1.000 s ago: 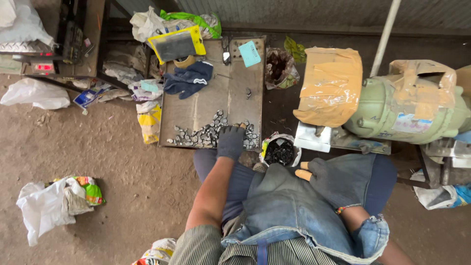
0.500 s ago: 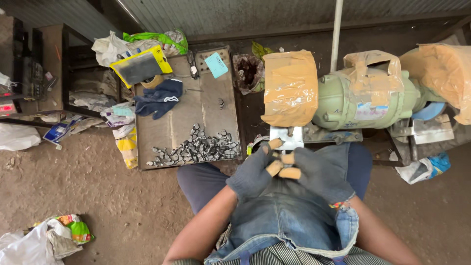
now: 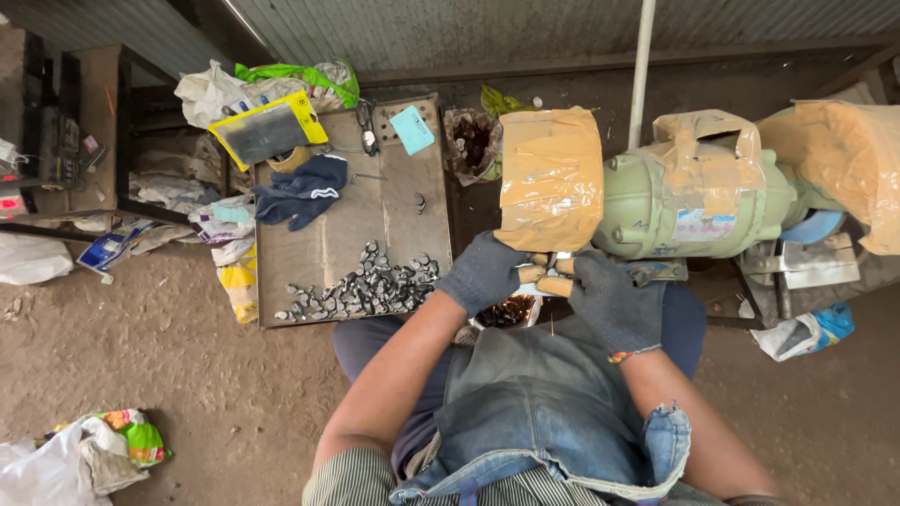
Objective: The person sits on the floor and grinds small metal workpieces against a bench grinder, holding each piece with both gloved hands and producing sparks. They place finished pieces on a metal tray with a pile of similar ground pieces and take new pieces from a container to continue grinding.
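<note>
Now both knit-gloved hands, left hand (image 3: pixel 483 272) & right hand (image 3: pixel 614 302), pinch sth small, hidden, by tape-wrapped grinder wheel guard (image 3: pixel 551 178).

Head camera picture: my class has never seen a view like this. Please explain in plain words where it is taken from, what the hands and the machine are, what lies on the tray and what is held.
The camera sits on the person's head and looks straight down, so you see their own arms and lap from above. Both hands wear dark gloves: the left hand and the right hand meet in front of a green bench grinder, whose wheel guards are wrapped in brown tape. Between the fingertips they pinch something small at the taped wheel; what it is cannot be made out. To the left lies a flat metal tray with a heap of small metal pieces, a spare pair of blue gloves and a pale blue card. Plastic bags lie on the dirt floor.
</note>
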Demonstrator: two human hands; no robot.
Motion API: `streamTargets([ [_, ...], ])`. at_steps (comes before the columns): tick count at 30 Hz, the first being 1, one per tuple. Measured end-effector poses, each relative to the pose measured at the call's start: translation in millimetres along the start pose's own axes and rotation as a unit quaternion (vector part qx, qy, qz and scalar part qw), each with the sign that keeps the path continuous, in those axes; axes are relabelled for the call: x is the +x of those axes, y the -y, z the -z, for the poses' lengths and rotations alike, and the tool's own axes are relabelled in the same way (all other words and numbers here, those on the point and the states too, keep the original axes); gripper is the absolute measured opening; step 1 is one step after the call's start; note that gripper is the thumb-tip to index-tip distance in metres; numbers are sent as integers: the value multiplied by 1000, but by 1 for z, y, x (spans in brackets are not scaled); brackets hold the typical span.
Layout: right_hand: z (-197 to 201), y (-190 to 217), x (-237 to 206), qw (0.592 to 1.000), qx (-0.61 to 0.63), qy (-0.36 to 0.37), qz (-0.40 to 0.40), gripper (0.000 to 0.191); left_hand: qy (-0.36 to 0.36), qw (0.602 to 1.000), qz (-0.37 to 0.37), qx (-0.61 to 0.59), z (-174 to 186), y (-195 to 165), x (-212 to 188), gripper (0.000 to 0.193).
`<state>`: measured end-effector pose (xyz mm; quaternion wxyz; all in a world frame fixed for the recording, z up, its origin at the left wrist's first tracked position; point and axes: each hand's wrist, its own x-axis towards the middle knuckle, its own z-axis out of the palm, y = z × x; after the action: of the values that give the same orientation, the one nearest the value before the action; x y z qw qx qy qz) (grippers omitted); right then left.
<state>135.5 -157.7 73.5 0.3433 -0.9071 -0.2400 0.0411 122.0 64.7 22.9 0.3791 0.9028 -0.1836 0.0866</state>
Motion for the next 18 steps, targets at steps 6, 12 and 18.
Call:
streamTargets([
  [6,-9,-9,18,995,54,-32,80,23,10,999,0,40,-7,13,-2,25],
  [12,-2,6,-3,998,20,14,52,33,-114,990,-18,76,0,-29,-40,24],
  [18,-32,-14,-41,959,-110,150,215,25,-8,997,14,76,2,-32,-99,24],
])
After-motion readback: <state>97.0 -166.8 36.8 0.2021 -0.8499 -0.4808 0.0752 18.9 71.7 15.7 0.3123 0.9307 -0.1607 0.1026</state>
